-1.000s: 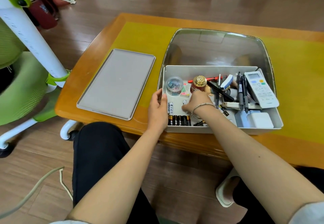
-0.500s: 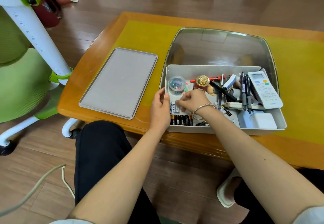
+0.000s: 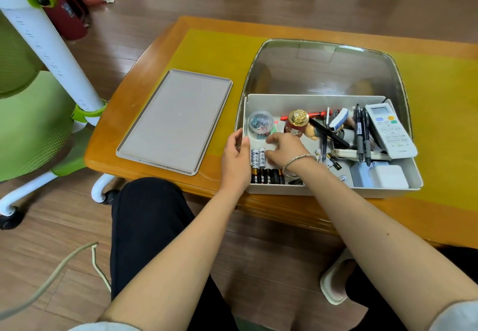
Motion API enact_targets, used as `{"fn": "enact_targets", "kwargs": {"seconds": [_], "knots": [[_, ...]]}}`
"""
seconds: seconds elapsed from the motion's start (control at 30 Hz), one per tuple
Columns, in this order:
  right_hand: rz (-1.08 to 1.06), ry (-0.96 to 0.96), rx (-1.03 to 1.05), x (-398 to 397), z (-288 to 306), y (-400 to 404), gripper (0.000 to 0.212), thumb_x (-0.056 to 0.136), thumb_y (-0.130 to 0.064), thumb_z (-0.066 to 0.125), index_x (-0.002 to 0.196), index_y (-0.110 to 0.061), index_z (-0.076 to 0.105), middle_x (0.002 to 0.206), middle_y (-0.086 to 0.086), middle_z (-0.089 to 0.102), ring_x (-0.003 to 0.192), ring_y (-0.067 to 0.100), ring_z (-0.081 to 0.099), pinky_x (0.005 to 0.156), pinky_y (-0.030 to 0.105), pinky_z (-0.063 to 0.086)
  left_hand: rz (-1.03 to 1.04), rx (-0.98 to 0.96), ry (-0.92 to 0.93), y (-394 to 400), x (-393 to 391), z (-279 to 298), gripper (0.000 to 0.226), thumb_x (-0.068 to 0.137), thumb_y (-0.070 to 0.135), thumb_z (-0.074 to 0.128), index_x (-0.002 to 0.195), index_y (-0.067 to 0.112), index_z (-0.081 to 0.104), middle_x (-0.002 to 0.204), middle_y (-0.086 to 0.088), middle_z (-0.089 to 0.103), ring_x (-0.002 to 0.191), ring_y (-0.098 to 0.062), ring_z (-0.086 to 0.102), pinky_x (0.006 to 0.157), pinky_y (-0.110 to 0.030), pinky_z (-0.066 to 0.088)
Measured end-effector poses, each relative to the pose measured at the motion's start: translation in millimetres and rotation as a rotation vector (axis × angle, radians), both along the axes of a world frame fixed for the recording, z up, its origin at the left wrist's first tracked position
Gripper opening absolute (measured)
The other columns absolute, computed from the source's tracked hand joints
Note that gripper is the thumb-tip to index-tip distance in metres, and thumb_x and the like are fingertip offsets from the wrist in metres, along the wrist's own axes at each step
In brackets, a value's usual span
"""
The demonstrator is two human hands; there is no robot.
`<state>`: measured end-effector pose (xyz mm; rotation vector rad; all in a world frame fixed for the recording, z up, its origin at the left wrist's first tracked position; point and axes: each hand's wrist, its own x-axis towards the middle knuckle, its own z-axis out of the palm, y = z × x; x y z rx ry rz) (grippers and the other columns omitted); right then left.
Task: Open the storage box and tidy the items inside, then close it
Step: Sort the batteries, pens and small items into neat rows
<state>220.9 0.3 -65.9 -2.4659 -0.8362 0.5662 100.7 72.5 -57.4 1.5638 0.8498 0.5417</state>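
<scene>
The white storage box (image 3: 336, 191) stands open on the table, its flat grey lid (image 3: 176, 121) lying to its left. My left hand (image 3: 236, 158) grips the box's left wall, thumb over the rim. My right hand (image 3: 284, 149) is inside the box at its left end, fingers curled and pinching a white battery beside two white batteries (image 3: 256, 157). A row of black batteries (image 3: 267, 176) lies in the front left corner. The pinched battery is mostly hidden by my fingers.
The box also holds a round clear tub of clips (image 3: 260, 123), a gold-capped bottle (image 3: 298, 121), pens (image 3: 360, 136), a white remote (image 3: 390, 131) and a white charger (image 3: 388, 176). A clear domed cover (image 3: 323, 69) rises behind the box. A green chair (image 3: 31, 113) stands left.
My right hand moved left from the box's middle to the white batteries by the left wall. My left hand stayed on that wall.
</scene>
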Motion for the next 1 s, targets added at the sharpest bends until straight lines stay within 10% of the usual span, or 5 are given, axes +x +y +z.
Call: {"fn": "enact_targets", "kwargs": {"seconds": [0.53,0.73,0.87,1.0], "knots": [[0.047,0.152,0.111,0,29,-16,0.027,0.086,-0.016,0.065,0.113,-0.010,0.063,0.087,0.003,0.065,0.056,0.004,0.048,0.056,0.016,0.042,-0.011,-0.019,-0.008,0,0,1,0.033,0.101,0.028,0.042,0.133,0.019,0.047,0.125,0.001,0.058,0.110,-0.009,0.056,0.079,-0.017,0.050],[0.064,0.201,0.169,15,53,-55,0.022,0.083,-0.004,0.065,0.103,-0.014,0.066,0.095,0.006,0.070,0.084,0.017,0.065,0.067,0.018,0.052,-0.010,-0.055,-0.036,1,0,-1,0.032,0.101,0.028,0.043,0.131,0.018,0.048,0.119,0.000,0.060,0.101,-0.006,0.060,0.064,-0.012,0.051],[0.271,0.101,-0.095,19,58,-70,0.024,0.075,-0.012,0.077,0.092,-0.026,0.067,0.086,-0.011,0.066,0.071,-0.004,0.057,0.067,0.011,0.044,-0.013,-0.065,-0.034,1,-1,-1,0.032,0.101,0.028,0.043,0.131,0.018,0.048,0.116,0.003,0.060,0.094,0.000,0.060,0.058,-0.007,0.047],[0.440,-0.013,-0.431,16,47,-64,0.023,0.074,-0.015,0.075,0.096,-0.018,0.069,0.092,-0.003,0.068,0.082,0.011,0.064,0.073,0.024,0.051,-0.013,-0.077,-0.028,0,-1,0,0.031,0.101,0.027,0.043,0.131,0.019,0.047,0.110,0.006,0.060,0.085,0.008,0.062,0.056,-0.008,0.047]]}}
